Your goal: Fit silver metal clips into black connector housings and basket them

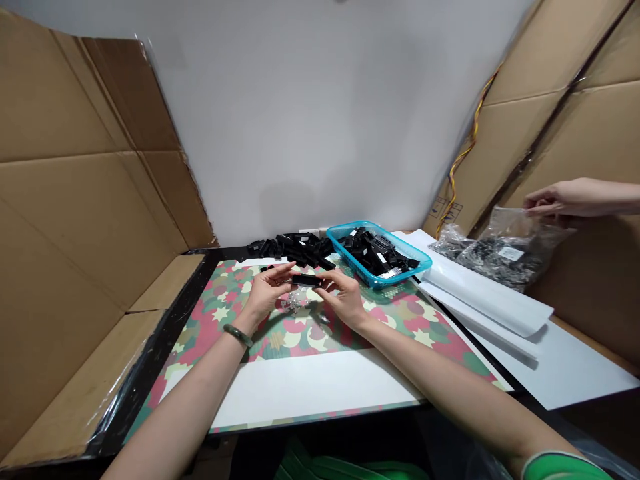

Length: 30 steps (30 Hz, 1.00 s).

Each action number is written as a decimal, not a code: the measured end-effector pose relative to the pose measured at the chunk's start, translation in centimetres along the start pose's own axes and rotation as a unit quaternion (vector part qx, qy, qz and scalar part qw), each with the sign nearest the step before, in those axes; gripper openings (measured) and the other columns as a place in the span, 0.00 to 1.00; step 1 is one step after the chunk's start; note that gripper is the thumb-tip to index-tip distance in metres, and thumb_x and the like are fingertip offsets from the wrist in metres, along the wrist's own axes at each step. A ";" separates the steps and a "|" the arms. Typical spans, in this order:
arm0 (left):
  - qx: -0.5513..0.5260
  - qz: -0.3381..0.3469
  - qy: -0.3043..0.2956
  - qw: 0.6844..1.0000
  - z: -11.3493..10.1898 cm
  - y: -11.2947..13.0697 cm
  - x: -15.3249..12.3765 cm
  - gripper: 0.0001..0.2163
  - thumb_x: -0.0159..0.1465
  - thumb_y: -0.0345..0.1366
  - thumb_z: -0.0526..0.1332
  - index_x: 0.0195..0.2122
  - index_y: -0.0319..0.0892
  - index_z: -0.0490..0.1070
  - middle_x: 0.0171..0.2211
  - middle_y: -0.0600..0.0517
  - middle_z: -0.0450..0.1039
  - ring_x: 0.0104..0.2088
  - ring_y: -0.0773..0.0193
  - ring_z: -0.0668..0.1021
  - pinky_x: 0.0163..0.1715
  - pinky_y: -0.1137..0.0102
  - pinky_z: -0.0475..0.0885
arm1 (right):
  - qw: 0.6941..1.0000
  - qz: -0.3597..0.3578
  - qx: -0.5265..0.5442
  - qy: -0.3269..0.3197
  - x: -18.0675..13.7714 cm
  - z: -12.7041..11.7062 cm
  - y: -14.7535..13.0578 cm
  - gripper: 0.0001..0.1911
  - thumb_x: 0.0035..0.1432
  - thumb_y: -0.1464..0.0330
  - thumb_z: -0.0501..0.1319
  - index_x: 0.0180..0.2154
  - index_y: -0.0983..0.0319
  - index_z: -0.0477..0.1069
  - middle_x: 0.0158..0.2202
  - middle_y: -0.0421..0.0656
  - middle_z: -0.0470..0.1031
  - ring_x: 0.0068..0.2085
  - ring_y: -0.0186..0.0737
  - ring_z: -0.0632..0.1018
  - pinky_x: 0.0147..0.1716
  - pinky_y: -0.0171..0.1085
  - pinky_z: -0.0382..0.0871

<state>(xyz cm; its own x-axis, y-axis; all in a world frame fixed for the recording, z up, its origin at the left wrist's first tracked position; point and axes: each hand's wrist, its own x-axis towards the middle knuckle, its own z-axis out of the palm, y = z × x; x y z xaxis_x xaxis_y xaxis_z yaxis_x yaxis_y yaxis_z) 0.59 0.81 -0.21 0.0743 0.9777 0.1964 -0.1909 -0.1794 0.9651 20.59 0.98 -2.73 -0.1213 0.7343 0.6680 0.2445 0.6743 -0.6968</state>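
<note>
Between my two hands, above the patterned table covering [200, 333], is a small black rectangular plastic part [306, 281]. My left hand [265, 290] pinches its left end, thumb below and fingers above. At its right end my right hand [344, 297] grips it the same way. Under the hands lie small clear or silvery pieces [295, 301], too small to make out well. Behind them a pile of similar black parts [300, 248] is heaped against the wall. A blue plastic basket [425, 265] with more black parts stands to the right of the pile.
At the right, another person's hand [570, 197] holds a clear plastic bag [520, 257] of dark small parts. White rolled sheets [490, 300] lie along the right side. Cardboard panels [90, 220] border the left; a white sheet [310, 387] covers the front.
</note>
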 end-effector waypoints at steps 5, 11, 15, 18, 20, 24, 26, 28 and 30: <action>0.027 -0.026 0.008 0.999 0.1 0.2 -0.4 0.24 0.47 0.31 0.72 0.48 0.44 0.78 0.46 0.44 0.80 0.45 0.52 0.79 0.31 0.69 0.77 | 0.998 0.058 0.016 0.001 -0.1 0.0 0.1 0.17 0.52 0.68 0.67 0.46 0.60 0.76 0.39 0.46 0.79 0.29 0.37 0.76 0.30 0.36 0.71; 0.052 -0.008 0.022 0.998 -0.3 0.0 -0.2 0.23 0.47 0.36 0.74 0.47 0.44 0.79 0.49 0.43 0.79 0.50 0.50 0.78 0.38 0.65 0.78 | 0.966 0.204 0.159 -0.022 0.5 0.3 -0.4 0.11 0.48 0.63 0.71 0.33 0.62 0.76 0.26 0.39 0.76 0.20 0.32 0.71 0.20 0.32 0.67; 0.074 0.018 0.065 0.995 -1.0 -0.3 0.4 0.21 0.51 0.43 0.72 0.45 0.42 0.80 0.45 0.42 0.80 0.43 0.53 0.81 0.41 0.61 0.77 | 0.838 0.365 0.395 0.096 3.1 -1.8 -1.2 0.10 0.56 0.65 0.67 0.28 0.63 0.71 0.20 0.38 0.73 0.16 0.29 0.69 0.17 0.29 0.69; 0.127 0.039 0.118 0.984 -1.6 -0.8 0.8 0.18 0.54 0.46 0.69 0.42 0.40 0.80 0.41 0.43 0.82 0.41 0.54 0.81 0.44 0.59 0.76 | 0.737 0.394 0.509 0.207 5.2 -4.7 -1.8 0.11 0.65 0.63 0.59 0.34 0.64 0.69 0.29 0.46 0.80 0.21 0.29 0.74 0.20 0.27 0.73; 0.199 0.052 0.126 0.971 -2.2 -1.3 1.2 0.16 0.56 0.44 0.67 0.41 0.40 0.81 0.42 0.43 0.81 0.44 0.52 0.80 0.47 0.57 0.74 | 0.731 0.378 0.526 0.213 5.9 -6.0 -1.9 0.14 0.67 0.60 0.55 0.36 0.65 0.69 0.36 0.50 0.81 0.24 0.32 0.77 0.20 0.28 0.75; 0.400 0.094 0.079 0.908 -3.7 -2.5 2.6 0.14 0.56 0.37 0.65 0.43 0.44 0.80 0.49 0.43 0.78 0.52 0.47 0.75 0.56 0.52 0.66 | 0.854 0.338 0.379 0.116 5.1 -5.3 -0.7 0.10 0.58 0.63 0.64 0.36 0.64 0.72 0.33 0.49 0.82 0.19 0.32 0.74 0.15 0.30 0.69; 0.477 0.112 0.067 0.869 -4.3 -2.9 3.3 0.16 0.55 0.37 0.66 0.45 0.45 0.80 0.54 0.42 0.74 0.55 0.43 0.72 0.58 0.49 0.62 | 0.942 0.262 0.208 0.017 4.8 -3.7 0.5 0.12 0.56 0.63 0.65 0.39 0.64 0.76 0.29 0.46 0.81 0.19 0.35 0.75 0.18 0.33 0.69; 0.499 0.120 0.035 0.857 -4.6 -3.3 3.9 0.16 0.53 0.36 0.67 0.44 0.45 0.81 0.54 0.41 0.73 0.56 0.41 0.70 0.57 0.49 0.62 | 0.979 0.179 -0.024 -0.099 4.8 -1.9 1.6 0.07 0.55 0.68 0.65 0.37 0.63 0.79 0.32 0.47 0.82 0.26 0.40 0.79 0.27 0.35 0.71; 0.474 0.126 0.010 0.871 -4.6 -3.5 4.3 0.14 0.51 0.36 0.68 0.41 0.46 0.82 0.50 0.41 0.75 0.54 0.40 0.71 0.57 0.50 0.62 | 0.964 0.141 -0.161 -0.157 5.1 -0.1 2.5 0.04 0.51 0.74 0.66 0.30 0.62 0.81 0.34 0.49 0.82 0.35 0.48 0.81 0.35 0.38 0.71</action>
<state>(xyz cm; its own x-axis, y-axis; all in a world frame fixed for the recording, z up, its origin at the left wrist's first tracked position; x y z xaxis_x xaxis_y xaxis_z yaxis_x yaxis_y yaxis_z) -2.88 6.18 -3.55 0.1277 0.8941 0.4292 0.6970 -0.3888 0.6025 20.71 6.45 -1.05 -0.2793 0.9064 0.3167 0.5901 0.4223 -0.6881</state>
